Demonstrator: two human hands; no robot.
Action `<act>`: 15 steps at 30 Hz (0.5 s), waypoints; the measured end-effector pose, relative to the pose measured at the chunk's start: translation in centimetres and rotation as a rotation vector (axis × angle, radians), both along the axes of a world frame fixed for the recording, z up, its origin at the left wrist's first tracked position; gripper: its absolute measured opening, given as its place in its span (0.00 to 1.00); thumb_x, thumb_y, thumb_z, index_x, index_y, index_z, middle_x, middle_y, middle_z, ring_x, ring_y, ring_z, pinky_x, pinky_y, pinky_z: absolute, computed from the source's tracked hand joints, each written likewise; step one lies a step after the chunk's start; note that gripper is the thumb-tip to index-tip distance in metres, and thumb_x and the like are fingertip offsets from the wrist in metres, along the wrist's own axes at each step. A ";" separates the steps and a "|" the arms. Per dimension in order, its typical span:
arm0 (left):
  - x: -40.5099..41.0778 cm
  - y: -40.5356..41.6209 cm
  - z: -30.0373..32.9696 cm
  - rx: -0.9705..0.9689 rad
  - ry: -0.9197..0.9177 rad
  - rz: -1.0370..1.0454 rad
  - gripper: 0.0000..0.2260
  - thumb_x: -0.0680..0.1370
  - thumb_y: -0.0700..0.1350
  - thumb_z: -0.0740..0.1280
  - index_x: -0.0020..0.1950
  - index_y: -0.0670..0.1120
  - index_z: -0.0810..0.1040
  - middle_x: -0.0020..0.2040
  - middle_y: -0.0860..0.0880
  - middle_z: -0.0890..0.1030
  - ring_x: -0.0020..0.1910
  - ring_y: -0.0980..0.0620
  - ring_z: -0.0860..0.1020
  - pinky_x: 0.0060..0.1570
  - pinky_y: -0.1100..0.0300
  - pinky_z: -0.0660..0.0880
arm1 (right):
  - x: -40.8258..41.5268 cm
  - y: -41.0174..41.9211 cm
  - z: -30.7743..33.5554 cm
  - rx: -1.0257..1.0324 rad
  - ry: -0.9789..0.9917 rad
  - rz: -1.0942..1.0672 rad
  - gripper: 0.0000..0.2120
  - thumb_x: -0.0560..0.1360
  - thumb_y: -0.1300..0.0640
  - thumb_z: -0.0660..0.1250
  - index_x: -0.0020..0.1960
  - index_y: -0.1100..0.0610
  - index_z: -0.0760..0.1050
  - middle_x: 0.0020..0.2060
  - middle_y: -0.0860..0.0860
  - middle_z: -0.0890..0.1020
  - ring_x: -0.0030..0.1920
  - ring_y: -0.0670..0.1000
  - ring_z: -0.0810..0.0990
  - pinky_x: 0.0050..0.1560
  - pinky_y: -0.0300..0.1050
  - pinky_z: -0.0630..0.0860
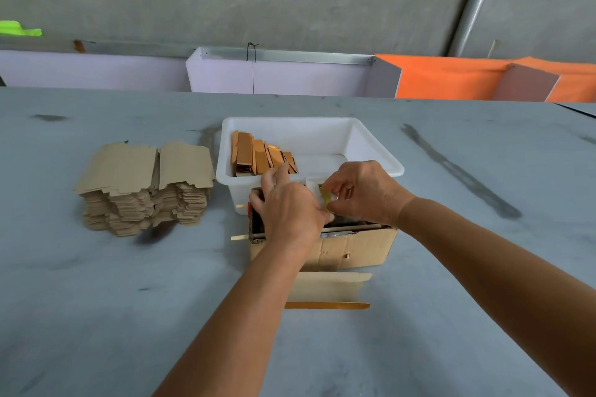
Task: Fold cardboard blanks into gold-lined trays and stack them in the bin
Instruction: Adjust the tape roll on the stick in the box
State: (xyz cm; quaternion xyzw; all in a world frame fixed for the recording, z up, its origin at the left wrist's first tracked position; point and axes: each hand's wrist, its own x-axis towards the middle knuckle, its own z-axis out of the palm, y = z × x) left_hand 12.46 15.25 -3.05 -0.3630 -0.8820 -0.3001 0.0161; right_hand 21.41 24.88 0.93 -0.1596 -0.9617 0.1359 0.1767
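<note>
At the frame's centre both hands meet above an open brown box [354, 248] on the grey counter [96, 300]; the left hand [290, 209] and right hand [364, 190] pinch a small yellowish strip [325, 198]; behind them a white bin [371, 145] holds gold-lined trays [258, 155]; at left centre sits a stack of cardboard blanks [145, 184]; one blank [329, 287] lies below the box.

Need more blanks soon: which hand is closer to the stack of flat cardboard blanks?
Left. The left hand is over the cardboard box, just right of the stack of blanks; the right hand is farther right, beyond the left.
</note>
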 end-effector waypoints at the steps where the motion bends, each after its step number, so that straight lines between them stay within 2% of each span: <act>1: 0.0 0.1 0.0 -0.005 0.004 0.010 0.11 0.67 0.56 0.75 0.42 0.50 0.85 0.75 0.52 0.59 0.72 0.49 0.52 0.67 0.48 0.53 | -0.1 -0.1 0.1 0.037 -0.016 0.008 0.08 0.67 0.61 0.73 0.46 0.61 0.83 0.41 0.55 0.81 0.40 0.53 0.79 0.46 0.46 0.78; 6: -0.1 0.8 -0.1 -0.007 -0.012 0.051 0.12 0.66 0.56 0.75 0.43 0.50 0.85 0.75 0.54 0.58 0.73 0.48 0.51 0.65 0.50 0.53 | -0.6 -0.3 0.0 0.146 -0.021 0.019 0.08 0.70 0.59 0.71 0.45 0.63 0.83 0.38 0.56 0.82 0.37 0.54 0.77 0.43 0.41 0.74; 10: -0.1 1.3 -0.3 -0.007 -0.014 0.080 0.13 0.66 0.55 0.76 0.45 0.50 0.84 0.75 0.55 0.58 0.72 0.48 0.51 0.64 0.51 0.52 | -0.9 0.2 0.0 0.145 0.009 0.029 0.06 0.71 0.64 0.68 0.41 0.66 0.83 0.36 0.59 0.83 0.36 0.58 0.79 0.42 0.44 0.75; 13: -0.2 1.7 -0.5 0.006 -0.026 0.094 0.13 0.66 0.54 0.75 0.47 0.50 0.84 0.75 0.55 0.57 0.72 0.48 0.51 0.63 0.51 0.51 | -1.1 0.4 -0.1 0.099 0.038 0.036 0.06 0.71 0.67 0.67 0.42 0.65 0.83 0.36 0.58 0.83 0.33 0.53 0.76 0.39 0.38 0.71; 15: -0.5 1.8 -0.8 0.003 -0.060 0.108 0.20 0.67 0.55 0.75 0.56 0.50 0.81 0.76 0.55 0.56 0.72 0.49 0.50 0.61 0.55 0.49 | -0.9 0.6 -0.3 0.017 0.087 0.016 0.06 0.70 0.68 0.68 0.42 0.65 0.84 0.34 0.56 0.84 0.31 0.48 0.74 0.37 0.33 0.70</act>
